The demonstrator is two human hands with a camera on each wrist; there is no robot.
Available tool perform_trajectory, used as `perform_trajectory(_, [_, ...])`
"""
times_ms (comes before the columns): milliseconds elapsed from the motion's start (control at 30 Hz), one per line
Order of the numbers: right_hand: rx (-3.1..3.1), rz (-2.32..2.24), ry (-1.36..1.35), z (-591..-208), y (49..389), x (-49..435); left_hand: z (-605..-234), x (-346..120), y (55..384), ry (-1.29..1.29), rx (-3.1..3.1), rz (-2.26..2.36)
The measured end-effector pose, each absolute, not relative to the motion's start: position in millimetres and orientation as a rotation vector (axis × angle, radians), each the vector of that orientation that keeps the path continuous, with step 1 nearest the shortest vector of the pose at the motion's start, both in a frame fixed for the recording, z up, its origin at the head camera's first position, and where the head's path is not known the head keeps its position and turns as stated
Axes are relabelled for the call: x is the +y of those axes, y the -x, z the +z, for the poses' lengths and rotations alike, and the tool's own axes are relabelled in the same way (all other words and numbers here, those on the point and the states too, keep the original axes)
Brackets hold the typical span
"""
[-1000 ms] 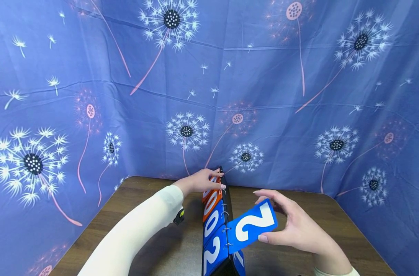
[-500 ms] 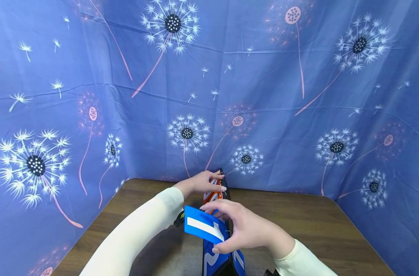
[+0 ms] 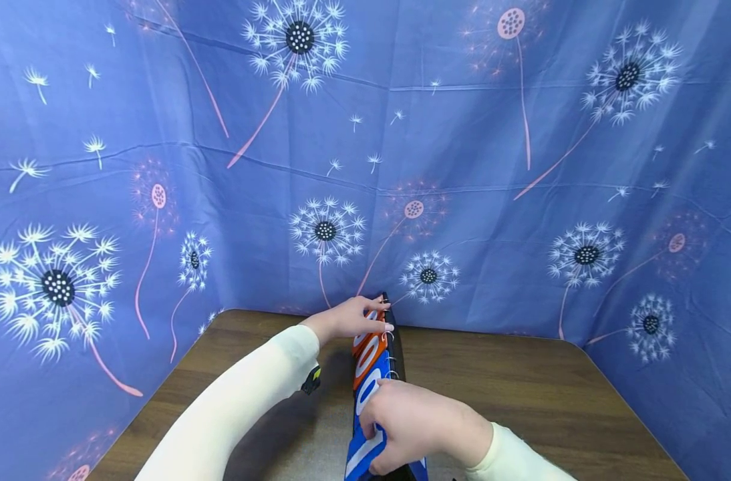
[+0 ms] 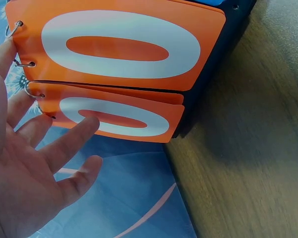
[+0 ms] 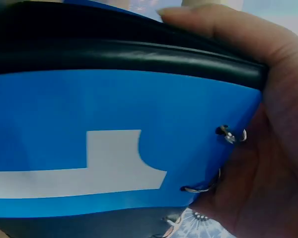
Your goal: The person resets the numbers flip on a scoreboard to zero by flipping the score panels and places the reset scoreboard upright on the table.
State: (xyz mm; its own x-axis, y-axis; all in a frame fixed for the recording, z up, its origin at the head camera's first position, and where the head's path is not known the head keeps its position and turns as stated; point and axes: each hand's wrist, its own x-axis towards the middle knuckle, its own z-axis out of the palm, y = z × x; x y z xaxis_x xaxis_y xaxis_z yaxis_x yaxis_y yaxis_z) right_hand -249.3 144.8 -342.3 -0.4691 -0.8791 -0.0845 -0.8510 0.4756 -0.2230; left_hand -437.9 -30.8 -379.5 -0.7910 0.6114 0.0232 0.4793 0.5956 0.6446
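A flip scoreboard (image 3: 394,374) stands end-on on the table, ringed number cards along its ridge. At its far end my left hand (image 3: 350,318) holds the top edge. In the left wrist view, some fingers reach over by the rings, and another touches an orange 0 card (image 4: 159,128). My right hand (image 3: 416,424) bends over the near end, its thumb and fingers at opposite edges of a blue number card (image 3: 361,459) on the left face. In the right wrist view, a blue card with a 1 (image 5: 124,163) hangs from rings; the right fingertips are partly hidden.
The brown wooden table (image 3: 510,394) extends on both sides of the scoreboard. A blue dandelion-print cloth (image 3: 486,234) hangs behind and beside it. A small black and yellow device (image 3: 312,379) sits under my left wrist.
My right hand has carried the blue card from the right, over the ridge, and down onto the left face. My left hand has stayed at the far end.
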Motion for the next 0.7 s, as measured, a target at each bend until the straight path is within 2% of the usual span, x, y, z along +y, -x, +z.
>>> perform_trajectory(200, [2.538, -0.122, 1.429, -340.8, 245.7, 141.1, -381.9, -30.2, 438.4, -0.889, 2.619, 0.982])
perform_trajectory(333, [2.52, -0.189, 1.485, -341.8, 244.2, 145.7, -382.9, -30.2, 438.4, -0.878, 2.615, 0.991])
perform_trajectory(567, [2.714, -0.87, 1.801, -363.9, 236.4, 183.0, -381.7, -29.4, 437.3, -0.866, 2.607, 0.993])
perform_trajectory(633, [2.785, -1.024, 1.816, -372.4, 236.6, 196.7, -380.4, -29.8, 437.0, -0.874, 2.603, 0.994])
perform_trajectory(700, [2.845, -1.06, 1.696, -379.8, 238.1, 209.6, -379.3, -30.1, 437.0, -0.878, 2.603, 0.997])
